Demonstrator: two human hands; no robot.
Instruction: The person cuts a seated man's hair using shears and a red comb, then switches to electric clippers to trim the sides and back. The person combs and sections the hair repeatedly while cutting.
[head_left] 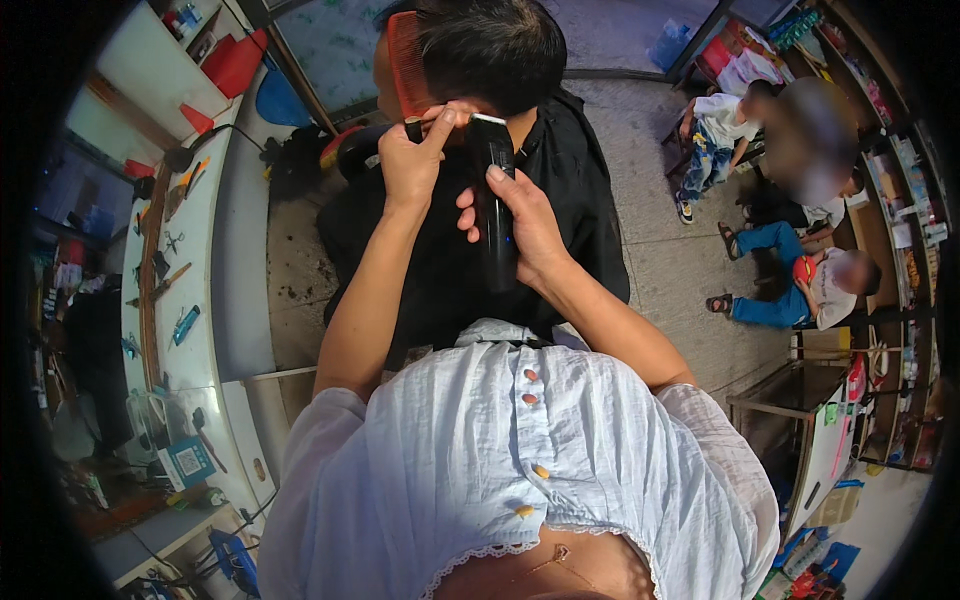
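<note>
Head view, largest first: seated person in a black cape [560, 190] fills 12 o'clock, dark hair [490, 50] at the very top, back of the head toward the camera. Long white counter [235, 230] runs down 9 o'clock, scattered with scissors, brushes and small tools, too small to sort. Children sit on the floor at 2 o'clock, well apart from the work. Right hand [525, 215] is wrapped around a black hair clipper [492, 200], gripping its body from the right side, blade end up and touching the hairline at the nape, just below the hair. Left hand [415, 160] is closed on the handle of a red comb [408, 62], thumb and fingers pinched; comb stands upright with its teeth into the hair at the left side of the head, just beside the ear area. Clipper and comb are near each other, left thumb almost against the clipper head; can't tell if they touch. Risks, as I judge them: blade sits close to the left thumb and to the ear, so a head turn or a wrist slip could nick skin. Comb tilting out of line would let the clipper cut a step into the hair. Clipper grip is low on the body, so the blade end could wobble under pressure.
</note>
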